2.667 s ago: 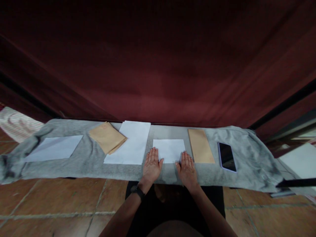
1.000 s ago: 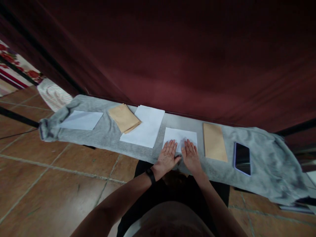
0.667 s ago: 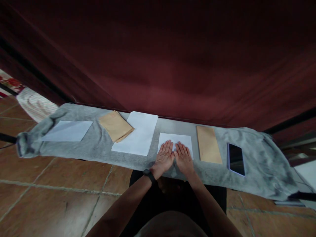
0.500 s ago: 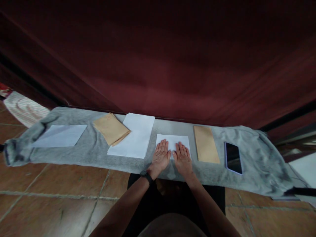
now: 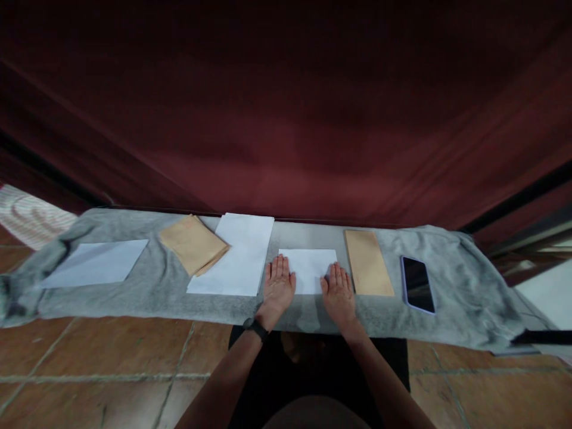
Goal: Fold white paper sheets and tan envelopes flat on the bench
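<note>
A small white sheet of paper [image 5: 308,271], perhaps folded, lies flat on the grey cloth [image 5: 308,232] in front of me. My left hand [image 5: 279,285] rests palm down at its left edge, fingers stretched out and pointing away from me. At the right edge my right hand [image 5: 338,293] lies flat in the same way. Neither hand grips anything. Just right of my right hand is a single brown envelope [image 5: 370,263]. To the left of my left hand lies a stack of larger white sheets [image 5: 241,256], its left side partly covered by several brown envelopes [image 5: 193,243].
A phone [image 5: 417,285] with a purple edge lies at the right on the cloth. Another white sheet [image 5: 96,263] is at the far left. Behind the cloth rises a dark red surface [image 5: 286,131]. Tiled floor [image 5: 120,351] shows below.
My hands have slid apart, from the middle of the small white paper out to its left and right edges. The view has shifted slightly.
</note>
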Demonstrator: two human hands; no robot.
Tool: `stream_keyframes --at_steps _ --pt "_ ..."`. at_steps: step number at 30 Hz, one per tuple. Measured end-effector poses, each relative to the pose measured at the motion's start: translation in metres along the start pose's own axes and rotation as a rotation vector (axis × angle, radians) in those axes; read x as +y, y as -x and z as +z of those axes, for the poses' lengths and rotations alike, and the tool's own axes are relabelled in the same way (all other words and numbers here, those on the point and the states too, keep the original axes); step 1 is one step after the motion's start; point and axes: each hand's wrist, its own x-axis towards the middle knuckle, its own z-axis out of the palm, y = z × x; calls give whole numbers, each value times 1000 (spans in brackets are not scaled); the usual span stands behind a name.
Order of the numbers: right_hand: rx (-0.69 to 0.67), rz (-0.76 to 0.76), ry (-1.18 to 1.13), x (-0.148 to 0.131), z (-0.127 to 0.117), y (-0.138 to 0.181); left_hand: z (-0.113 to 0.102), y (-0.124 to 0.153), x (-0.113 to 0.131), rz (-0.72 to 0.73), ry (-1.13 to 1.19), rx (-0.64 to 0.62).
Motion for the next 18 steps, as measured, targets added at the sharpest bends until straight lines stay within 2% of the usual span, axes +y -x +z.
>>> stream_keyframes --at_steps 4,9,14,18 --pt "-82 13 -32 -12 -2 -20 0 -10 17 43 19 15" --pt "-228 -136 -129 -31 3 -50 7 -24 38 184 43 -78" --pt "-240 -149 -102 -32 13 -57 12 -33 34 215 23 -115" --pt "-217 -109 -72 -28 19 -57 11 -36 28 173 9 -118"
